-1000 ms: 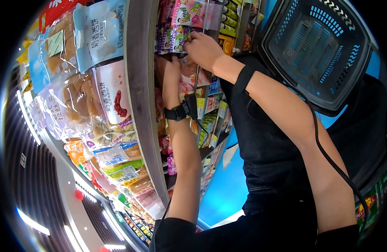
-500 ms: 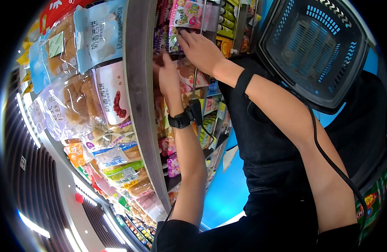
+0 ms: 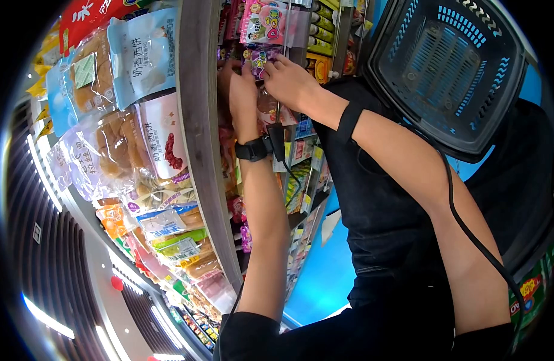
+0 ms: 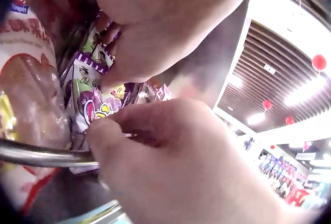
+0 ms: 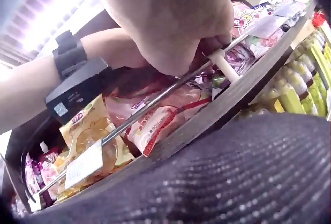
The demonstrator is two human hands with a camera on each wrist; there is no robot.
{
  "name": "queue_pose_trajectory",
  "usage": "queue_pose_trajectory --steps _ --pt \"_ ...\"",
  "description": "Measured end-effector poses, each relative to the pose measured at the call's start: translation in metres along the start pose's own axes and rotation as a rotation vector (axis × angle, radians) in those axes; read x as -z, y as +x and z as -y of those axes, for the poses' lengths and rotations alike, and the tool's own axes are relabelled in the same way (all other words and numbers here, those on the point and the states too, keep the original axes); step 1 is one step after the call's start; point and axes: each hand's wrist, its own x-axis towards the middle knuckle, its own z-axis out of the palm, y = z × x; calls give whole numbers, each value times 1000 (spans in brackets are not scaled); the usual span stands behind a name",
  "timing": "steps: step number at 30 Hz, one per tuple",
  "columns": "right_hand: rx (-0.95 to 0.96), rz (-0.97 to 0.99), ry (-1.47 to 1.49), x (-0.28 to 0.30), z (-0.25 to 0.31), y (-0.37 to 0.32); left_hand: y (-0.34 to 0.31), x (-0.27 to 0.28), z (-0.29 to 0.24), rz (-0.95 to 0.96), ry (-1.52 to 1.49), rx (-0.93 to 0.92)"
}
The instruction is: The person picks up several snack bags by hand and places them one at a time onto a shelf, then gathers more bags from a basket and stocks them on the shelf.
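Purple candy packets [image 3: 260, 62] [image 4: 88, 92] lie on the shelf between the two hands. My right hand [image 3: 293, 86] [image 4: 165, 154] [image 5: 168, 19] pinches the near edge of one packet between thumb and fingers, beside the metal rail [image 4: 46, 153] [image 5: 155, 100]. On the other side, my left hand [image 3: 242, 96] [image 4: 165, 22] reaches in with fingers and thumb apart, touching the packets; part of its fingers is hidden behind the packets and shelf. A pink candy bag [image 3: 263, 23] sits just beyond the packets.
A grey shelf edge [image 3: 200, 120] runs alongside my left arm, with bagged bread [image 3: 111, 141] past it. The black basket [image 3: 448, 72] is at the upper right. Pink-and-white bags [image 5: 165, 115] lie behind the rail; green packs [image 3: 321, 30] stand beside the candy.
My left hand has moved up to the purple packets after drawing back a little. My right hand's fingers have closed on a packet's edge, after lying flatter over the candy.
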Motion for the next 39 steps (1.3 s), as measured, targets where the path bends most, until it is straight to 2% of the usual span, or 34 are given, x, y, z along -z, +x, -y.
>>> queue_pose_trajectory --steps 2,6,9,11,15,21,24,25,27,29,31,32,35,39 --pt "-8 22 9 2 0 1 8 2 -3 41 -104 98" --pt "-11 -18 7 0 0 1 9 -5 -6 -55 -128 91" --pt "-35 -167 -40 -5 1 -1 11 -11 -7 -94 -197 126" --pt "-50 -143 -40 -7 3 -2 14 -9 -5 -108 -173 114" --pt "-33 -96 -140 -9 9 -14 17 -3 -4 -11 -160 142" --pt "2 -240 -49 -6 3 -16 17 -7 -5 -12 -62 167" --pt "-15 -241 188 -2 -1 -17 13 -4 -9 6 -117 214" --pt "2 -397 170 0 -3 -19 16 -3 -11 10 -152 230" --pt "-42 -425 138 22 -7 -17 19 -1 -13 63 -118 252" --pt "-135 -457 111 34 -14 -9 15 -11 -9 -196 -94 24" --pt "-256 -482 43 38 -26 9 15 -10 -17 -156 -158 40" --pt "-330 -411 -32 38 -31 16 14 -3 -27 -131 -187 49" --pt "-373 -411 -143 34 -46 35 15 13 -53 55 -460 208" --pt "-454 -216 173 42 -62 50 26 0 -43 18 -376 22"
